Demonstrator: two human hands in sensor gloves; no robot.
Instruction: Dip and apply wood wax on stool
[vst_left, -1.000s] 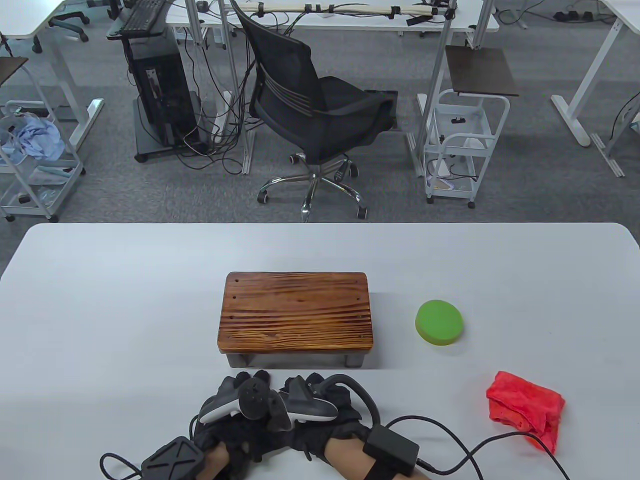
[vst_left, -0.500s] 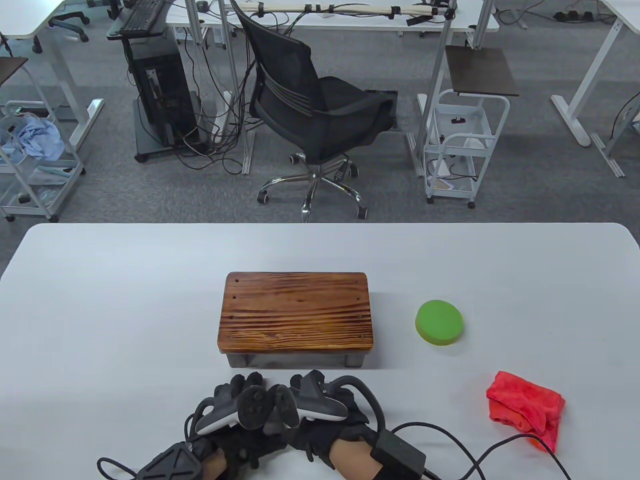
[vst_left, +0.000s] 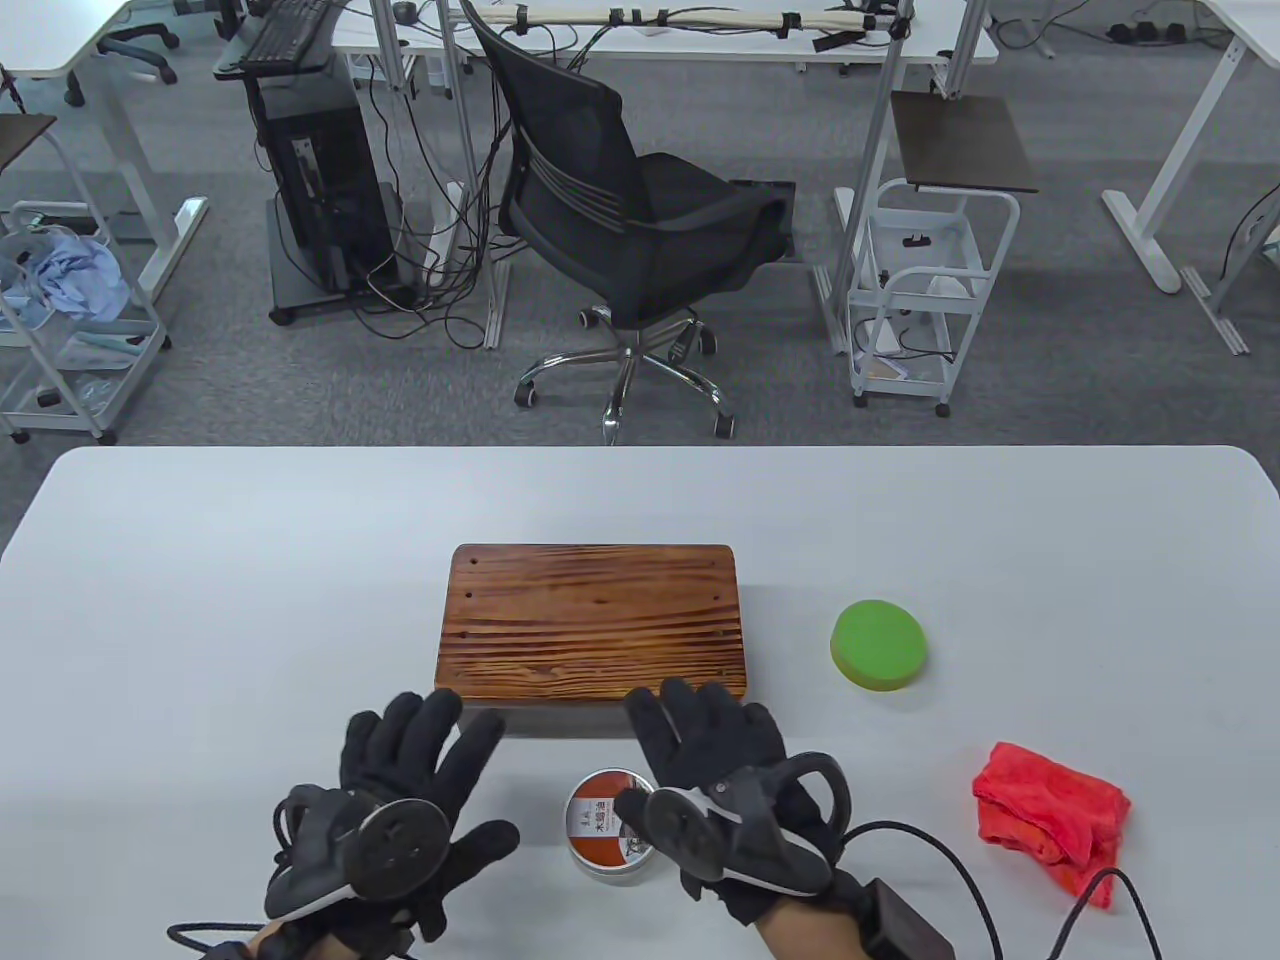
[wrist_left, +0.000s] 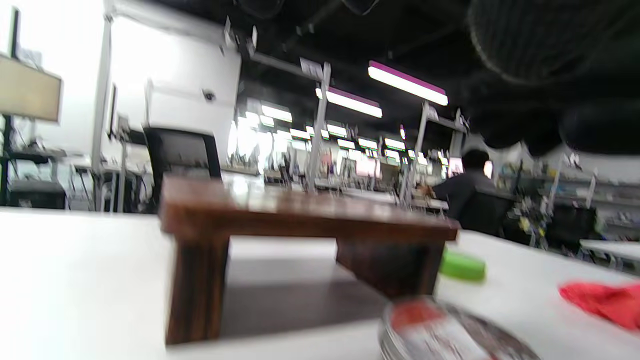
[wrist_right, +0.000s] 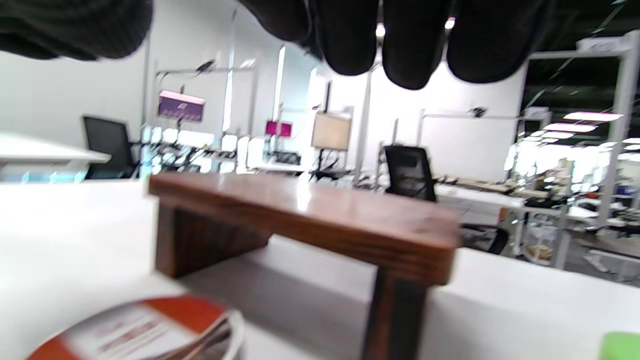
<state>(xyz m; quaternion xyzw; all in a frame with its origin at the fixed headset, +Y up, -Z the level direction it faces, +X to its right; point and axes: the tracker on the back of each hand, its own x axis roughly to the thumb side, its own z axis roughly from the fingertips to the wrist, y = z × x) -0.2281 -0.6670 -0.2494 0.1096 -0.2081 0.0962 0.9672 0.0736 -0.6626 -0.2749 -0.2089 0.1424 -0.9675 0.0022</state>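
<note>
Both hands — left hand (vst_left: 400, 790), right hand (vst_left: 715, 765) — hover spread and empty, flanking the lidded wax tin (vst_left: 608, 822) at the stool's (vst_left: 592, 622) six o'clock, likely poised to open it.

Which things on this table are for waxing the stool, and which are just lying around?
For the job:
stool
wax tin, lid on
green sponge
red cloth

Just about:
office chair
white cart
computer tower

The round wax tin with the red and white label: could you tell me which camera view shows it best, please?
The table view: the round wax tin with the red and white label shows sharply from above, lid on, between both hands. The wrist views catch only blurred slices at their bottom edges.
</note>
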